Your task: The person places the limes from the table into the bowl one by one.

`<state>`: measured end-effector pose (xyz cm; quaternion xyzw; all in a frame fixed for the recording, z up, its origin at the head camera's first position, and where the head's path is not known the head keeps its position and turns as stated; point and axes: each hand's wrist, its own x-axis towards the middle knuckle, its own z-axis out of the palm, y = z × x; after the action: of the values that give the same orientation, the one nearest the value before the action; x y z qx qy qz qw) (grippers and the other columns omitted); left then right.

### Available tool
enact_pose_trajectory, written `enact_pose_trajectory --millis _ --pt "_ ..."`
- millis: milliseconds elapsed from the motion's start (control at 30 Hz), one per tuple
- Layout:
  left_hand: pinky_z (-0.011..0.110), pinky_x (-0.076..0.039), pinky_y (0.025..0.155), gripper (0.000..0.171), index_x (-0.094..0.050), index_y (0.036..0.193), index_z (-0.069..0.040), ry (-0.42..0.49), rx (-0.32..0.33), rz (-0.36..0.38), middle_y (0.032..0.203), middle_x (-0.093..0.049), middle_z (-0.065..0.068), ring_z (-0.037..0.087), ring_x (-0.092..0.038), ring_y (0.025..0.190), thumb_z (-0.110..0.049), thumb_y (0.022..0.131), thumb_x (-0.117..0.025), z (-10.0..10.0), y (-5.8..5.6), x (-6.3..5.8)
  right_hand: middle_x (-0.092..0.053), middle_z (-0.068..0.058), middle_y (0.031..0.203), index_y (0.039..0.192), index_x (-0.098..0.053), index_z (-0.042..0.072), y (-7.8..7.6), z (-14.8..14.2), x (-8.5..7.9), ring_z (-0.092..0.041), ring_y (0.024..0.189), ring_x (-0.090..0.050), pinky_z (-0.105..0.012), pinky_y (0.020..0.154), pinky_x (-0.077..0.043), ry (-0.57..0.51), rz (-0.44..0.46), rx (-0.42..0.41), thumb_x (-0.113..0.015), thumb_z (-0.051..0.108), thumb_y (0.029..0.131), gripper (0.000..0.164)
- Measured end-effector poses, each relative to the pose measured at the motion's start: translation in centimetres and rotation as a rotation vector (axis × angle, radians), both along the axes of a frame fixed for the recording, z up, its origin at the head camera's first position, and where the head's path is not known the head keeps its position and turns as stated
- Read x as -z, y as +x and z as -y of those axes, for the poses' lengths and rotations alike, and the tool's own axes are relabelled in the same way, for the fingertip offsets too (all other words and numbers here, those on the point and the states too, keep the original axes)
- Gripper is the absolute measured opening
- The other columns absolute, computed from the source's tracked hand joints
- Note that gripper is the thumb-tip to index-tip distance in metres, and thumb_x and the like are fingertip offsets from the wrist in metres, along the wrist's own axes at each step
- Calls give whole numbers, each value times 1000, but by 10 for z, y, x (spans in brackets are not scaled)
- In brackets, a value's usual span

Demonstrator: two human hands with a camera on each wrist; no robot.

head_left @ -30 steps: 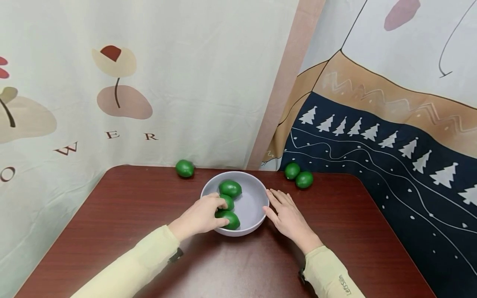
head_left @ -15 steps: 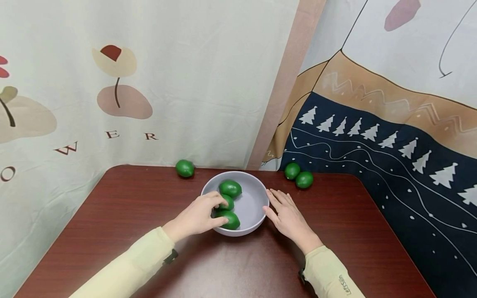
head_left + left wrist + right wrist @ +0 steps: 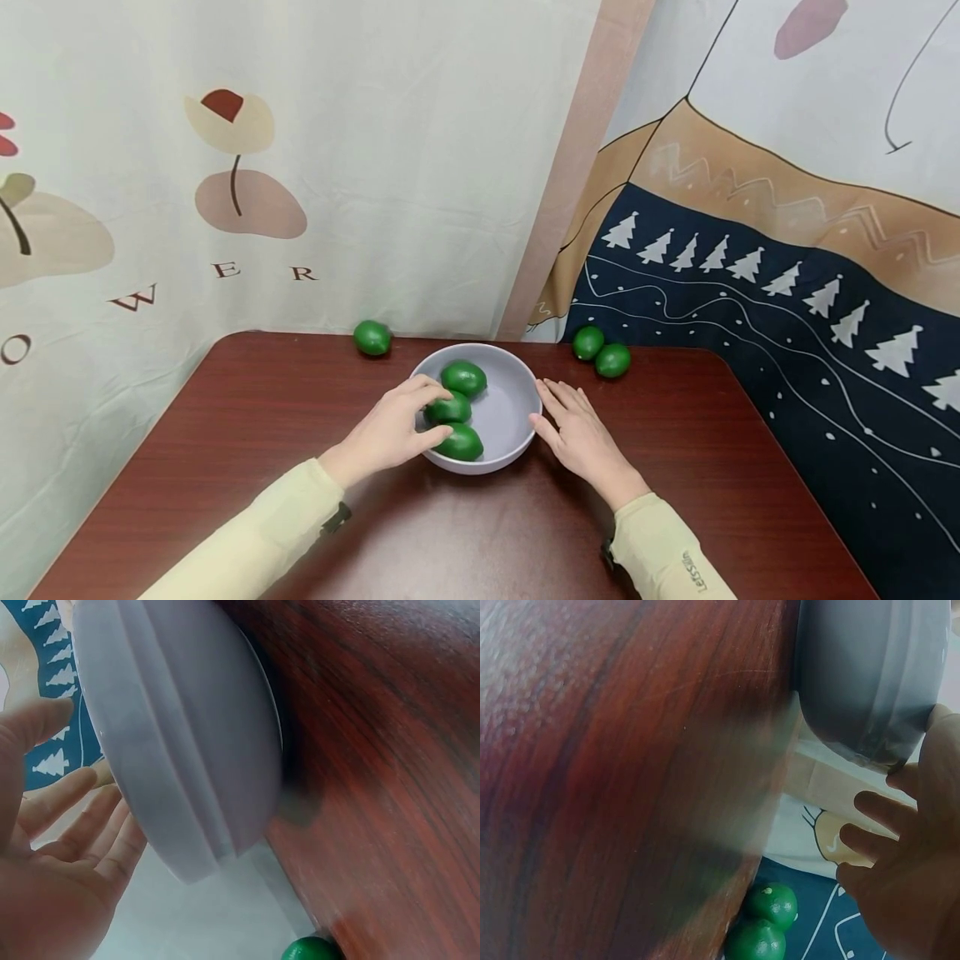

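A grey-lavender bowl [image 3: 512,417] stands on the table with three green limes along its left side: a far one [image 3: 463,377], a middle one [image 3: 452,408] and a near one [image 3: 463,443]. Over the left rim reaches my left hand [image 3: 382,432], its thumb and fingers spread and relaxed, with nothing gripped. In the left wrist view that hand [image 3: 71,877] is beside the bowl's outer wall [image 3: 180,735]. My right hand [image 3: 581,437] rests its fingertips on the right rim. The right wrist view has its fingers [image 3: 885,814] extended by the bowl [image 3: 862,667].
Behind the bowl to the left, one lime [image 3: 372,338] lies at the back edge of the brown table [image 3: 247,400]. Two more limes, one [image 3: 588,342] touching the other [image 3: 612,361], lie at the back right. Printed curtains [image 3: 420,167] hang behind.
My left hand has drawn back to the left and its fingers have loosened, leaving the middle and near limes in the bowl. My right hand has stayed at the rim.
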<state>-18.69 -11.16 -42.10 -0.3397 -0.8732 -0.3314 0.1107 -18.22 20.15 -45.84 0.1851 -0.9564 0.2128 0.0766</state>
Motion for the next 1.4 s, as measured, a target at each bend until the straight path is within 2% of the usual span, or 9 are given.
enact_pose_trajectory --millis 233,567,633,767,867,1167,1400 --pt "40 -55 90 38 -72 118 -5 36 -41 2 118 -65 3 27 -66 104 -19 85 -83 4 0 2 -47 -20 156 154 -47 3 0 0 0 -44 148 -38 -60 123 -24 5 -3 0 -60 36 105 61" --pt "40 -55 90 34 -73 114 -5 81 -94 -81 117 -66 4 22 -65 109 -17 84 -83 10 -5 4 -47 -20 156 154 -47 3 0 1 0 -44 148 -38 -60 123 -24 6 -5 2 -60 35 104 61" --pt "38 -55 87 34 -73 114 -5 91 -110 -89 117 -66 4 22 -64 107 -16 84 -83 11 -6 4 -47 -20 156 154 -47 3 0 0 0 -44 148 -38 -60 123 -24 6 -5 2 -60 35 105 61" --pt "31 -54 75 35 -72 116 -4 115 -133 -83 118 -66 7 24 -63 93 -15 85 -82 14 -9 5 -47 -20 156 154 -47 3 0 0 -1 -44 148 -38 -61 122 -25 8 1 2 -59 35 105 61" --pt "30 -52 73 36 -71 117 -4 125 -147 -83 118 -65 7 25 -62 90 -16 85 -82 17 -12 6 -47 -19 157 155 -46 4 0 0 -1 -43 148 -37 -60 123 -24 9 10 5 -59 36 105 60" --pt "42 -53 90 39 -71 119 0 143 -208 -109 117 -66 10 25 -64 107 -14 85 -82 26 -22 11 -46 -18 158 156 -46 5 0 0 -1 -43 149 -36 -60 123 -23 7 21 5 -59 37 105 61" --pt "48 -53 91 40 -69 121 -1 153 -264 -111 119 -66 13 32 -65 107 -12 84 -82 34 -30 16 -47 -19 156 154 -47 4 0 0 0 -44 147 -38 -61 122 -26 3 -4 -2 -60 35 104 61"
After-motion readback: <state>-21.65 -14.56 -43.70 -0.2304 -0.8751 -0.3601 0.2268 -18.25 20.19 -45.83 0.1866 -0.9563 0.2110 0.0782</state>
